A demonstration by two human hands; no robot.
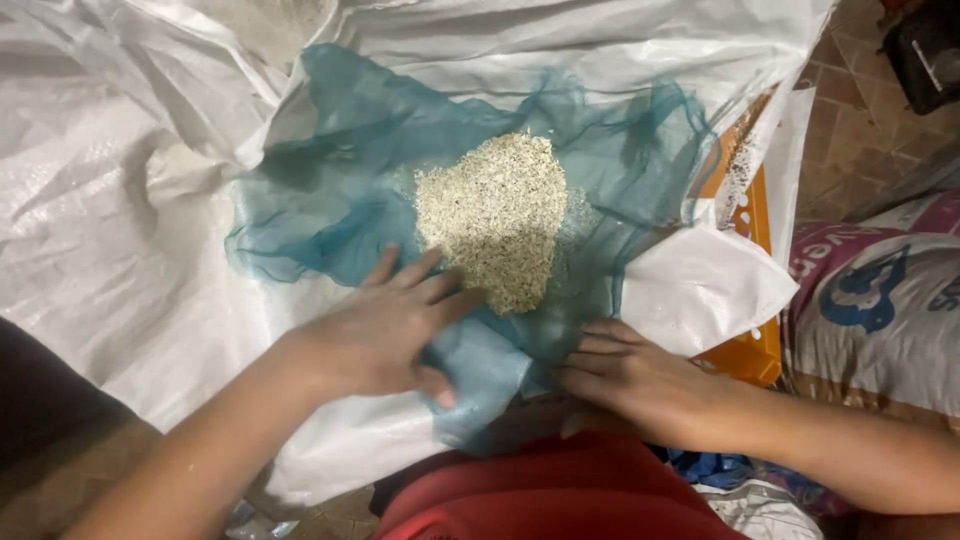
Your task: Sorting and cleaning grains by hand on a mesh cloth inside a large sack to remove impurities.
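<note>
A pile of pale, speckled grain [495,220] lies on a teal mesh cloth [350,190] spread over a white woven sack sheet [110,220]. My left hand [385,330] rests flat on the cloth, fingers spread and touching the pile's lower left edge. My right hand [630,375] presses on the cloth's near edge, fingers apart, just below the pile and beside a folded white sack corner [700,285]. Neither hand grips anything.
An orange printed bag [752,220] lies under the white sack at right. A pink and white printed sack [880,300] sits further right on a brick floor [850,130]. My red clothing [560,500] fills the bottom middle.
</note>
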